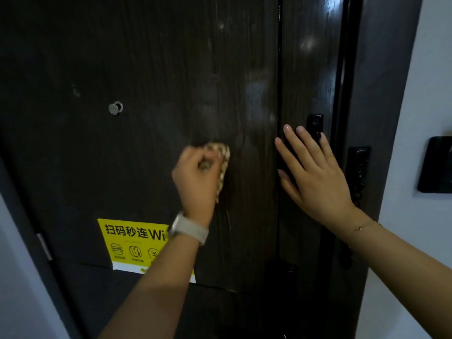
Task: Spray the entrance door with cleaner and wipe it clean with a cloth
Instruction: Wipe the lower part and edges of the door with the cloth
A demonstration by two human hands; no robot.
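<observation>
Beige cloth [221, 165], one, in left hand [195, 182] against one door [151, 69]; right hand [315, 177] flat.

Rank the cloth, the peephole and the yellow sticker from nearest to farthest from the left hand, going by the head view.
From the left hand:
1. Cloth, gripped in the hand itself, against the door.
2. Yellow sticker, below the hand, partly behind the forearm.
3. Peephole, up and to the left.
The sticker and peephole are fairly close in the picture; the sticker looks slightly nearer.
</observation>
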